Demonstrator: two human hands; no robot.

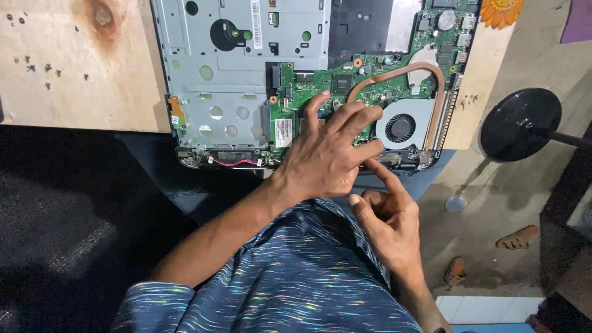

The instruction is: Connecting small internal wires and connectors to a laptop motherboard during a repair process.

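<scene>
Resting hand: the left hand (327, 157) lies spread over the near edge of the opened laptop (308, 80), fingers apart, fingertips (323, 98) on the green circuit board (308, 92)
Right hand: the right hand (385, 216) is loosely curled just below the left, forefinger out toward the laptop's near rim beside the fan; it seems to grip nothing, though the left hand hides its tip
Laptop: back cover off, lying on a pale wooden board (74, 61) with its near edge overhanging
Fan: a round grey cooling fan (401, 128) sits just beside the left hand's fingers
Heat pipe: a copper heat pipe (394, 71) arches over the fan
Metal plate: a grey metal plate (240, 61) covers the laptop's left half
Wires: red and black wires (237, 162) run along the near rim
Floor: a black round stand base (521, 123) stands well apart, on the right
Clothing: a blue streaked shirt (296, 277) fills the bottom
</scene>
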